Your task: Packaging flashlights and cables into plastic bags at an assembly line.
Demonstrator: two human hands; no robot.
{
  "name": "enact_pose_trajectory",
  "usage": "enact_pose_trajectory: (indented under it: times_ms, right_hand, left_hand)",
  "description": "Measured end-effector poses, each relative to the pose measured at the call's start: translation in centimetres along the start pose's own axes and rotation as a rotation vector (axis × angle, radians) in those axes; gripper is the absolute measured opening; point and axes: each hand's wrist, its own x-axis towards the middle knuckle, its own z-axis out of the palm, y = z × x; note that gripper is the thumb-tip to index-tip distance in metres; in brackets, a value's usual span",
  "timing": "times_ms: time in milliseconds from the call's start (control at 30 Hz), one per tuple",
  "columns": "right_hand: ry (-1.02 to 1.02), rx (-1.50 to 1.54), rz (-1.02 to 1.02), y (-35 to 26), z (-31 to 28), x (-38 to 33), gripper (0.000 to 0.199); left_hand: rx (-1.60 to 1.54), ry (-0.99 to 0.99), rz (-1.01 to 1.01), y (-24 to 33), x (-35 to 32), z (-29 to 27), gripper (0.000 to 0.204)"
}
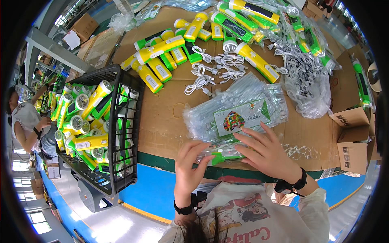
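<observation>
Near the front edge of the table lies a clear plastic bag with a bright green item inside; its kind is partly hidden. My left hand has thumb and fingers curved round the left end of this bag, gripping it. My right hand lies over the right end with its fingers spread, the fingertips reaching toward a printed card. Just beyond both hands is a pile of clear plastic bags, topped by the white and green printed card.
To my left stands a black basket full of yellow-green flashlights. More flashlights and coiled white cables lie farther back. A heap of white cables sits at the right, near open cardboard boxes. Another person is at far left.
</observation>
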Motion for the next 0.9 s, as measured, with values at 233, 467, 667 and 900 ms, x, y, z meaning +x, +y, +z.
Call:
enact_pose_trajectory:
  times_ms: [233,467,667,900]
  right_hand:
    - [0.139,0.181,0.116,-0.9,-0.3,2.2,0.035]
    - [0.252,0.077,-0.307,-0.8,-0.1,3.8,0.016]
    - [0.229,-0.073,-0.147,1.5,-2.5,-0.6,0.013]
    - [0.366,0.586,0.439,5.1,-4.4,-4.0,0.012]
  left_hand:
    - [-0.359,0.029,-0.146,-1.8,-1.4,2.0,0.017]
    - [-0.35,0.101,-0.01,0.4,-1.7,2.4,0.011]
    - [-0.374,0.298,-0.04,0.1,-1.0,-1.3,0.006]
    - [-0.364,0.239,-0.115,-1.6,0.7,-0.3,0.033]
